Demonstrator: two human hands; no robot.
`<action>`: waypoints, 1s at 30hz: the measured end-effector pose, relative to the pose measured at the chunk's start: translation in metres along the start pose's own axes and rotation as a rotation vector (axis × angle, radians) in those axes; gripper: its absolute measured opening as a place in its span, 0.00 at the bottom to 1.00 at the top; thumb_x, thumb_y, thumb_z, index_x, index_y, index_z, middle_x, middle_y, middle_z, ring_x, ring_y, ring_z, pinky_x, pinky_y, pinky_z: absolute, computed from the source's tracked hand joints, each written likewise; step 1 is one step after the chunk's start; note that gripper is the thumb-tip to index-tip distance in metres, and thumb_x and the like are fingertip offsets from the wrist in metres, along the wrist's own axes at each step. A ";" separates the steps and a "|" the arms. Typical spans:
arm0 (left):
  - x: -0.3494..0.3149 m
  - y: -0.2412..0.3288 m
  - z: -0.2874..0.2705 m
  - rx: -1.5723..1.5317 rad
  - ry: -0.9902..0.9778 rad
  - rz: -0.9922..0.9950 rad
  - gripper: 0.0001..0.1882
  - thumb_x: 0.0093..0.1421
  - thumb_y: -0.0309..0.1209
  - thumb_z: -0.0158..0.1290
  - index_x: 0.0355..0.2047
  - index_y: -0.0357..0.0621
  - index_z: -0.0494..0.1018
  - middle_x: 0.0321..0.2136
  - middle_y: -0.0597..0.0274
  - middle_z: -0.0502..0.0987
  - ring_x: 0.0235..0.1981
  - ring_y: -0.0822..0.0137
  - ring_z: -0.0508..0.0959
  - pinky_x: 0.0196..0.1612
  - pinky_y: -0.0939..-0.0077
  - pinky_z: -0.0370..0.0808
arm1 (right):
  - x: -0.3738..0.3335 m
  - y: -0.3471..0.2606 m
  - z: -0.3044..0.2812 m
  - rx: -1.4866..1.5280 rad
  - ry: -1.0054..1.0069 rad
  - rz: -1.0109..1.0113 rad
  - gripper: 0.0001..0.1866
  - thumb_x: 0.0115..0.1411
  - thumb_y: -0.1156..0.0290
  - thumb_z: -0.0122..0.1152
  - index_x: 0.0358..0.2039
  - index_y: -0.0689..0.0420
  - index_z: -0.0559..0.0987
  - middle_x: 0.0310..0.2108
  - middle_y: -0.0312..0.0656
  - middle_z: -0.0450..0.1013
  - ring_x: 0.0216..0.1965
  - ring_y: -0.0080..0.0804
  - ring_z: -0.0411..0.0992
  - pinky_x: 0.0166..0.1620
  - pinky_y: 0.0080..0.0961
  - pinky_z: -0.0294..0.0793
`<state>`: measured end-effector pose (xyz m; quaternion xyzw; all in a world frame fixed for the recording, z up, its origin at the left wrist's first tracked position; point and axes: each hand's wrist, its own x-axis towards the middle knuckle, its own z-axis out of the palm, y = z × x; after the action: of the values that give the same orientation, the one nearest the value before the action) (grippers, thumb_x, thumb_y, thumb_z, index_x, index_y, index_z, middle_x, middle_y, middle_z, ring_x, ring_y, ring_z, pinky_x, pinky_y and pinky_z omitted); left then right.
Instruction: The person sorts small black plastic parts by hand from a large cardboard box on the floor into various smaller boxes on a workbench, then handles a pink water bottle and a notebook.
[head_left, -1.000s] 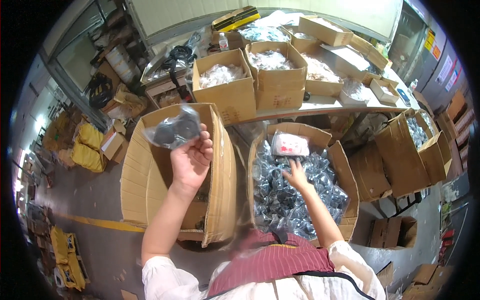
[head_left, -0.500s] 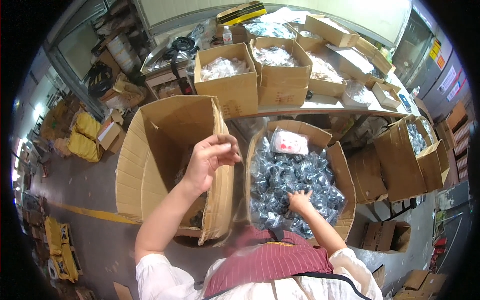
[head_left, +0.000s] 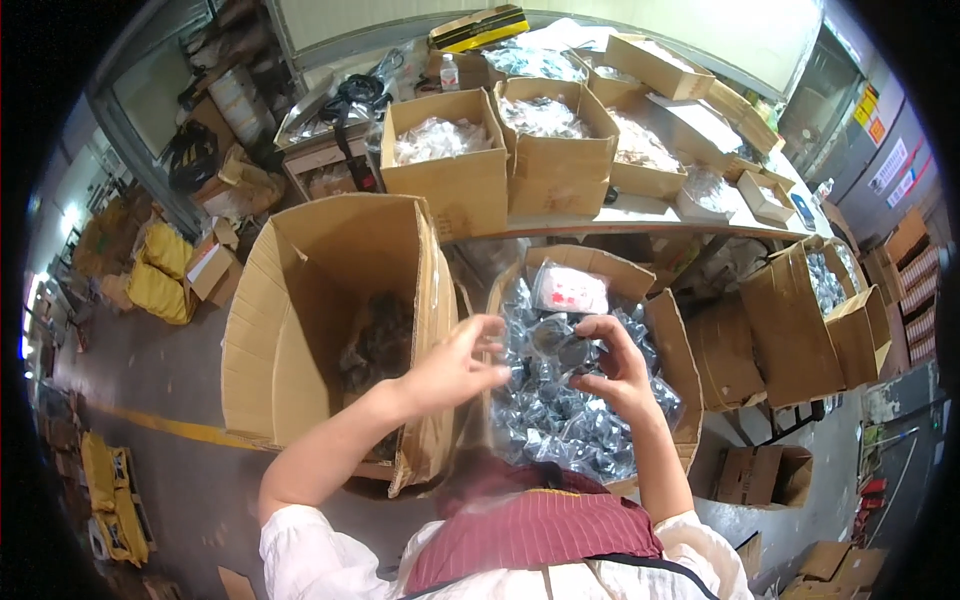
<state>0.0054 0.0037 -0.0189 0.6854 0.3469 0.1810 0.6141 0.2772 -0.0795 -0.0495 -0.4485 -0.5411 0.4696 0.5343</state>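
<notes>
My right hand (head_left: 622,370) is raised over an open carton (head_left: 682,350) full of small clear bags with dark parts inside. Its thumb and curled fingers grip one clear plastic bag (head_left: 560,343) holding dark round pieces. My left hand (head_left: 460,362) faces it from the other side, fingers apart with nothing between them, close to the rim between the two cartons. To the left stands a taller open carton (head_left: 262,335), with some bagged dark pieces (head_left: 385,335) low inside. A white packet with red marks (head_left: 570,290) lies at the far end of the full carton.
Behind, a white table (head_left: 640,216) carries several open cartons (head_left: 450,185) of bagged parts, a bottle (head_left: 449,72) and a phone (head_left: 803,212). More cartons (head_left: 795,325) stand at right. Yellow sacks (head_left: 162,272) lie on the floor at left.
My right hand has risen from the pile with a clear bag in it. My left hand has moved right and down from over the tall carton, its fingers opening toward the bag.
</notes>
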 end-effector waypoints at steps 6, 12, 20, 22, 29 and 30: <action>-0.004 0.019 -0.002 -0.408 -0.193 0.020 0.37 0.59 0.25 0.63 0.65 0.34 0.59 0.55 0.55 0.73 0.56 0.65 0.75 0.61 0.66 0.74 | -0.001 -0.017 0.028 0.157 -0.069 -0.353 0.33 0.43 0.87 0.70 0.51 0.61 0.70 0.52 0.40 0.63 0.58 0.31 0.65 0.63 0.28 0.62; -0.013 0.026 0.003 -0.393 0.005 0.153 0.29 0.62 0.22 0.59 0.63 0.34 0.64 0.53 0.57 0.76 0.52 0.68 0.78 0.57 0.69 0.77 | -0.002 -0.015 0.039 0.315 0.030 -0.307 0.33 0.44 0.83 0.74 0.52 0.62 0.70 0.51 0.41 0.66 0.58 0.34 0.67 0.61 0.31 0.65; -0.017 0.027 0.007 -0.232 0.024 0.269 0.29 0.62 0.18 0.56 0.64 0.37 0.63 0.56 0.58 0.74 0.54 0.67 0.76 0.56 0.72 0.77 | -0.005 -0.001 0.032 0.281 0.061 -0.354 0.32 0.44 0.90 0.58 0.54 0.63 0.69 0.61 0.48 0.65 0.63 0.34 0.65 0.65 0.31 0.62; -0.018 0.027 0.008 -0.274 0.030 0.246 0.30 0.62 0.18 0.55 0.65 0.37 0.63 0.57 0.57 0.73 0.54 0.67 0.76 0.54 0.72 0.78 | -0.006 -0.001 0.033 0.272 0.059 -0.370 0.32 0.45 0.89 0.58 0.54 0.63 0.69 0.62 0.49 0.65 0.63 0.34 0.64 0.65 0.32 0.62; -0.018 0.031 0.007 -0.340 0.029 0.243 0.31 0.62 0.22 0.57 0.65 0.37 0.63 0.53 0.57 0.75 0.49 0.68 0.78 0.49 0.70 0.80 | -0.005 -0.006 0.038 0.203 0.044 -0.316 0.30 0.48 0.82 0.59 0.56 0.65 0.72 0.61 0.48 0.66 0.63 0.35 0.64 0.65 0.32 0.61; -0.018 0.032 0.005 -0.353 0.007 0.211 0.30 0.62 0.21 0.56 0.64 0.38 0.64 0.54 0.57 0.75 0.49 0.68 0.78 0.49 0.71 0.80 | -0.006 -0.007 0.038 0.201 0.047 -0.303 0.30 0.48 0.82 0.59 0.56 0.65 0.72 0.61 0.48 0.66 0.63 0.35 0.64 0.65 0.32 0.61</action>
<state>0.0042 -0.0128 0.0145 0.5992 0.2383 0.3048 0.7009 0.2392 -0.0876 -0.0431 -0.3171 -0.5401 0.4247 0.6537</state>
